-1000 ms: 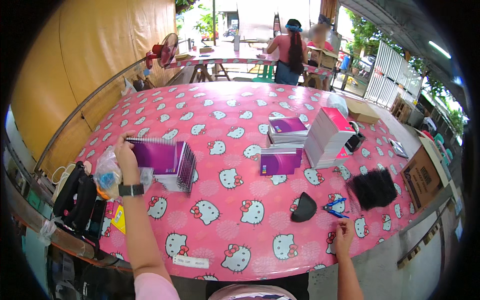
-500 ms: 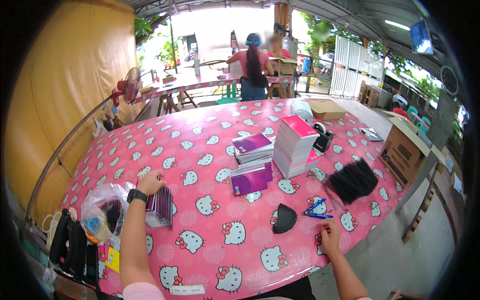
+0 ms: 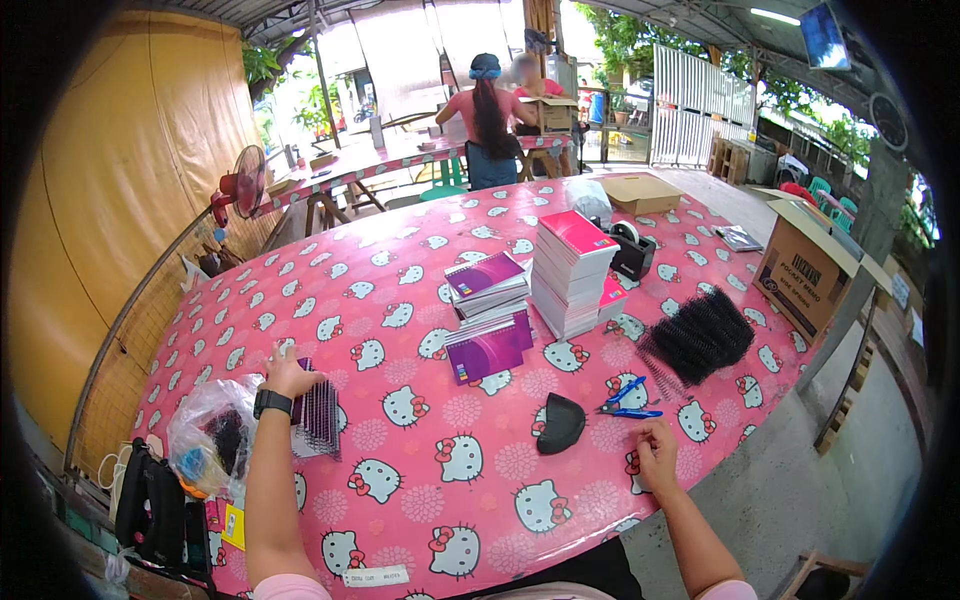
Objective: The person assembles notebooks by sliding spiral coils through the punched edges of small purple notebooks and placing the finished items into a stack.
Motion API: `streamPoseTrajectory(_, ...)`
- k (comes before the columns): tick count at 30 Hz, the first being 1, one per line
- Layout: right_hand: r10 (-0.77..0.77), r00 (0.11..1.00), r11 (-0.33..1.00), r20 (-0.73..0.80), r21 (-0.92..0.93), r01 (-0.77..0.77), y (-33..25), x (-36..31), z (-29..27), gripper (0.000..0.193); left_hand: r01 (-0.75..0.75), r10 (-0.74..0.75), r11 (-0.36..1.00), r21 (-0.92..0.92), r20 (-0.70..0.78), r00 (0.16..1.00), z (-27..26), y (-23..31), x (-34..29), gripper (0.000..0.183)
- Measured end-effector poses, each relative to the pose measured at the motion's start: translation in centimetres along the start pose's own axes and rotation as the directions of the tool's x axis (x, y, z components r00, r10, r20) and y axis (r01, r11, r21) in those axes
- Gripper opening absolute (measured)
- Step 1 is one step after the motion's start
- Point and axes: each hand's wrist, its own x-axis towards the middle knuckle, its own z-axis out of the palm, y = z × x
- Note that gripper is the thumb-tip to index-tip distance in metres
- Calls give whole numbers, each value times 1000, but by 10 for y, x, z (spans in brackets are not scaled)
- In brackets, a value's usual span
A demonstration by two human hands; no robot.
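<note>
On the left of the table my left hand (image 3: 291, 374), with a dark watch at the wrist, has its fingers spread at the far end of a pile of spiral-bound notebooks (image 3: 318, 418). Its thumb side lies against the notebooks, though I cannot tell how firmly it touches. My right hand (image 3: 655, 455) hovers or rests near the right front edge, fingers loosely curled in with nothing visible in them. Just beyond it lie blue-handled cutters (image 3: 628, 400). A black rounded pouch-like piece (image 3: 560, 424) sits to their left.
Stacks of purple notebooks (image 3: 486, 345) and pink-covered notebooks (image 3: 572, 285) stand mid-table, beside a black tape dispenser (image 3: 632, 252). Black spiral coils (image 3: 698, 337) lie to the right, near a cardboard box (image 3: 805, 270). A clear plastic bag (image 3: 212, 430) sits left; two people work at the far table.
My left hand's fingers have spread and stretched farther out at the notebook pile. My right hand stays by the cutters, curled. The whole view has shifted slightly.
</note>
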Motion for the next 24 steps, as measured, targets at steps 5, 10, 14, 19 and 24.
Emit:
streamPoseTrajectory(5, -7, 1000, 1000, -24, 7, 7, -4, 0, 5, 20, 75, -81, 989, -126, -48, 996, -10, -29, -15, 128)
streamPoseTrajectory(10, 21, 1000, 998, -16, 57, -20, -4, 1, 5, 20, 101, -114, 976, -195, -52, 992, 0, -25, -17, 121)
streamPoseTrajectory(14, 21, 1000, 997, 15, 67, -22, -5, 0, 3, 21, 90, -105, 981, -173, -81, 991, 2, -20, -18, 117)
streamPoseTrajectory(19, -45, 996, 998, 72, -47, 48, -13, 1, 8, 24, 104, -120, 981, -165, -93, 988, -2, -25, -28, 123)
streamPoseTrajectory(24, -251, 898, 940, 362, -131, 315, -42, 19, 51, 50, 54, -55, 997, -61, -25, 998, -1, -29, -44, 113)
